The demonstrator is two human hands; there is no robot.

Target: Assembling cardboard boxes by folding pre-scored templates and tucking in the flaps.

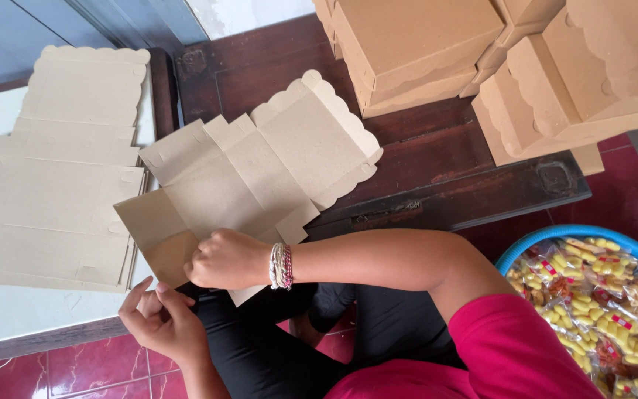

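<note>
**Flat carton on a dark bench**

A pink sleeve sits nearest. Past it, over red floor tiles, the right hand pinches the unfolded cardboard blank, apparently its near flap; the blank's long axis angles up-right across the dark wooden bench, scalloped end farthest from the sleeve. The left hand hangs loosely curled, empty.

A flat brown cardboard box blank lies unfolded across the dark wooden table's edge, scalloped flap pointing away, its near corner panel creased and bent upward.
</note>
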